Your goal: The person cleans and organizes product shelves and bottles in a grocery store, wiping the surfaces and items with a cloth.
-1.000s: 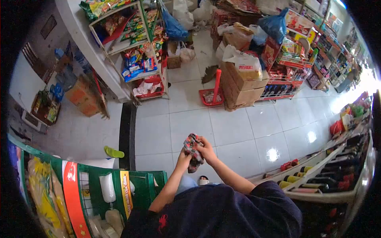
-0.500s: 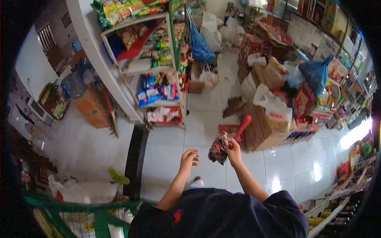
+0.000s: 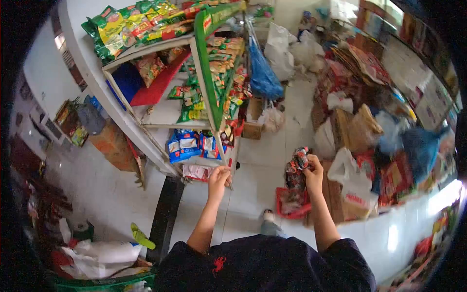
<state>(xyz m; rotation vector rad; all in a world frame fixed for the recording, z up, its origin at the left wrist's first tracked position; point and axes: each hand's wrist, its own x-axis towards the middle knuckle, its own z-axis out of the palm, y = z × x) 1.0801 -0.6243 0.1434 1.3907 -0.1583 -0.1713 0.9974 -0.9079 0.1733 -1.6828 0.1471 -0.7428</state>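
My right hand (image 3: 314, 171) grips a crumpled bunch of dark, shiny plastic packets (image 3: 296, 170) with red and white print, pinched near the top. The bunch hangs over the floor. Behind and below it, a red dustpan (image 3: 293, 210) with some litter lies on the tiles. My left hand (image 3: 219, 179) is raised, loosely curled, nothing visible in it. Its fingertips overlap the lower end of the shelf's front post in this view. Just beyond it are pink-and-white packs (image 3: 197, 172) on the bottom shelf and blue packs (image 3: 183, 146) on the one above.
A display rack (image 3: 206, 73) with green and yellow snack packets stands ahead on the left. Cardboard boxes (image 3: 333, 194) and bags crowd the right, among them a white bag (image 3: 346, 170). A blue bag (image 3: 262, 68) hangs beside the rack. A green slipper (image 3: 142, 237) lies at lower left.
The view has come closer to the rack. My left hand has moved up to the rack's lower front; my right hand, still holding the packets, has moved right and slightly up.
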